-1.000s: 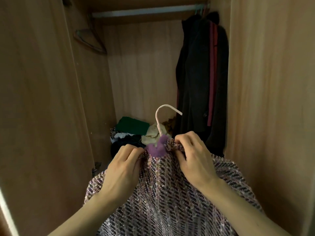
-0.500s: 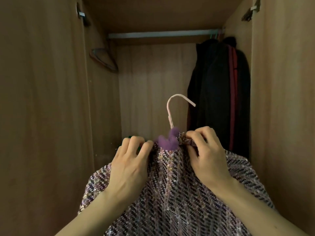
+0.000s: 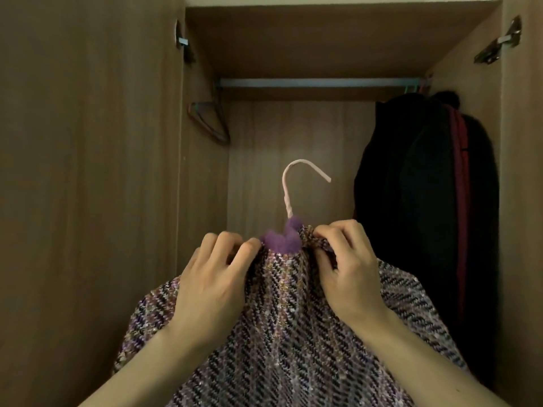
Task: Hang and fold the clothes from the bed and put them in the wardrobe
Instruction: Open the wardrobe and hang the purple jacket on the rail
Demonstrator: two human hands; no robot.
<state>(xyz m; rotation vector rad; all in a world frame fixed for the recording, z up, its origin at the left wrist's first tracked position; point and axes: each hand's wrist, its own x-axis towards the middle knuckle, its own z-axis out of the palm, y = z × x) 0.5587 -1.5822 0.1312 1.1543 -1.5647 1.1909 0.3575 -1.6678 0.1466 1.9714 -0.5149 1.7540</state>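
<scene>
**Both hands hold a top by its neck at the open wardrobe.**

The purple-and-black woven tweed top [image 3: 293,333] hangs on a thin pale-pink wire hanger [image 3: 289,189], at 6 o'clock in the view, in front of the brown wooden wardrobe [image 3: 88,171]. The left hand [image 3: 211,283] pinches the neck cloth at 9 o'clock of the hook and the right hand [image 3: 349,268] at 3 o'clock, fingers curled tight. Cloth looks soft, thick & floppy, prob. a bit heavy, too rough to slip. Best hold: hanger shoulders thru the cloth, hook free for the silver metal rail [image 3: 317,82] at 12 o'clock.
</scene>
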